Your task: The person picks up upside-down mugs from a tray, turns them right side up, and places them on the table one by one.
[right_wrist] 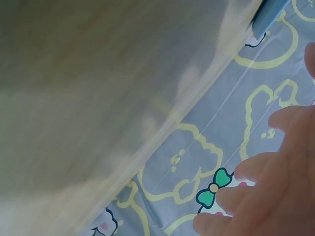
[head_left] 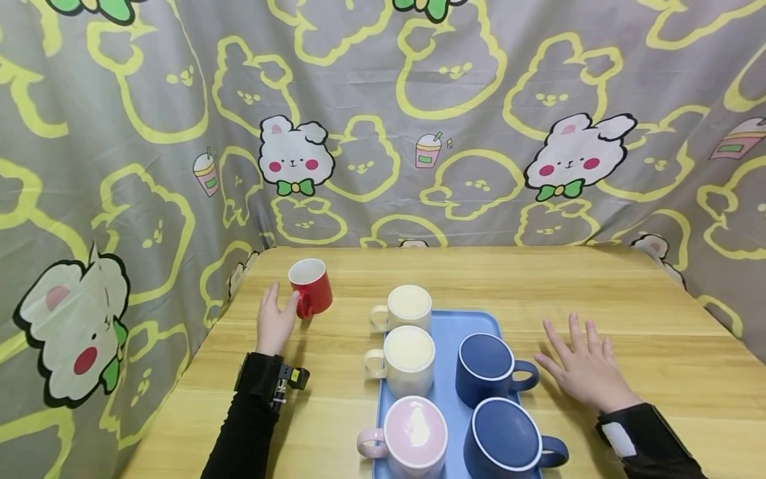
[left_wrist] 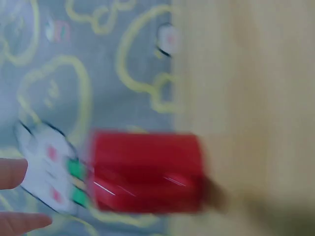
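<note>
A red mug [head_left: 314, 291] with a white inside stands upright at the far left of the table, its handle facing the near side. My left hand [head_left: 277, 322] is just left of that mug, fingers extended, with the thumb close to the handle in the head view. In the left wrist view the mug [left_wrist: 147, 172] is blurred, and two fingertips show at the left edge with a gap between them and it. To the right of the tray, my right hand [head_left: 589, 368] is spread over the table with nothing in it; its fingers [right_wrist: 256, 167] show in the right wrist view.
A blue tray [head_left: 450, 326] holds two cream mugs [head_left: 409, 362], a pink mug [head_left: 417, 436] and two dark blue mugs [head_left: 486, 366]. The cream and pink handles stick out left, the blue ones right. A patterned grey curtain [head_left: 371, 86] borders the wooden table [head_left: 538, 266].
</note>
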Action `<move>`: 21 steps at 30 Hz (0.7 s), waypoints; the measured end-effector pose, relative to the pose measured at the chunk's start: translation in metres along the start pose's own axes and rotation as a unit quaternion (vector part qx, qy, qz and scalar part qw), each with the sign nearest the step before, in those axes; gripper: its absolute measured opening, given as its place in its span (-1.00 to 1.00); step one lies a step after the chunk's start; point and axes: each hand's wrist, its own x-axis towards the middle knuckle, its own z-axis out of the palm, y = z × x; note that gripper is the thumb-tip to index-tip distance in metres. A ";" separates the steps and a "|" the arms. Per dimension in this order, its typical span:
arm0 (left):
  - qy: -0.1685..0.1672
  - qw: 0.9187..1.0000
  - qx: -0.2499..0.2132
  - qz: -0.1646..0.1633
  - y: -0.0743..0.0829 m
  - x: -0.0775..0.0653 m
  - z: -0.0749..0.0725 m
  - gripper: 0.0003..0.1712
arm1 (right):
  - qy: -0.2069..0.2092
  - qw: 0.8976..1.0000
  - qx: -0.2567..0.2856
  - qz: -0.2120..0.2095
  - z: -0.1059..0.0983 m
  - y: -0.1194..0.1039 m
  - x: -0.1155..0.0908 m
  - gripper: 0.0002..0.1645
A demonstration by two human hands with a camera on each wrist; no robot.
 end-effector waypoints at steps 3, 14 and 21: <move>0.019 0.997 -0.005 0.080 0.033 -0.008 0.004 -0.29 | 0.002 1.000 0.010 0.004 -0.002 0.000 0.001 -0.10; -0.131 0.921 0.102 0.353 0.130 -0.050 0.047 -0.19 | 0.009 0.997 0.064 -0.034 -0.007 -0.004 -0.001 -0.25; -0.257 0.869 0.201 0.371 0.141 -0.064 0.065 -0.15 | -0.049 0.972 0.159 -0.166 -0.013 -0.009 -0.004 -0.37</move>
